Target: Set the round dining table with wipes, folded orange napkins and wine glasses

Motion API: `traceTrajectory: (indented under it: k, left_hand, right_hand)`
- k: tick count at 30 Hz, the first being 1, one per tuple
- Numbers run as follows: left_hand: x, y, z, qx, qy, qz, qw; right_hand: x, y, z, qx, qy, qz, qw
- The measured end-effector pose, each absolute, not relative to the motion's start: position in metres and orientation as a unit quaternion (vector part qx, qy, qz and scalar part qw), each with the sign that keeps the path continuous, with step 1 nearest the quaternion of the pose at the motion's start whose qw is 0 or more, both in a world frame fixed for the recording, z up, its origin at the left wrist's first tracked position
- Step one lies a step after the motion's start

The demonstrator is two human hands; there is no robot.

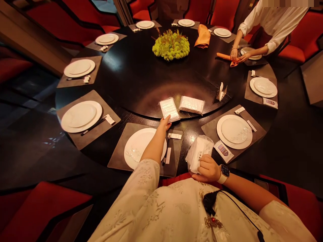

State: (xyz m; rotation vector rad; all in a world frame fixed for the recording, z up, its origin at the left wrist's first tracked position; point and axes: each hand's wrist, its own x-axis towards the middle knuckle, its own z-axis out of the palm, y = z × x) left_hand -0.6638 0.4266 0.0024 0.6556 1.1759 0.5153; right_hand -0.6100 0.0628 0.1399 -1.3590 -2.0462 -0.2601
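In the head view, the person's left hand point(166, 123) reaches over the near place setting, its fingers closed on the near edge of a plastic-wrapped stack of white paper napkins point(169, 108); that stack lies over the near rim of the black turntable point(141, 84), and whether it is lifted at all I cannot tell. A second wrapped napkin stack point(192, 105) lies just to its right, also on the turntable. The right hand point(208, 168), with a smartwatch point(224, 170) at its wrist, has its fingers curled over a clear plastic bag point(198, 151) of white packets at the table's near edge; the fingers are bent in against the bag, though the underside of the grip is hidden. Just beside the bag, a printed sachet point(223, 151) lies on the right-hand placemat point(210, 127), near a white plate point(234, 131). Under the left forearm is another plate point(135, 148), with dark chopsticks point(167, 148) beside it. On the turntable, a small holder point(221, 92) stands right of the napkin stacks, and a green floral centerpiece point(171, 46) sits farther back, near a folded orange cloth napkin point(202, 37). At the far right, a co-worker's two hands point(245, 56) handle another orange cloth point(224, 56).
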Motion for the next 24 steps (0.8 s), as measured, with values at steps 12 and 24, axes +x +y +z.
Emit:
traceTrajectory:
  k: [12,24]
  left_hand:
    - [-0.727,0.380,0.046,0.227,0.488,0.194,0.820]
    - [-0.791,0.337,0.093,0.292,0.434,0.344,0.780]
  right_hand:
    - [-0.584,0.094,0.166,-0.603,-0.664,-0.012,0.441]
    - [-0.529,0.244,0.212,-0.622,-0.441,-0.078,0.642]
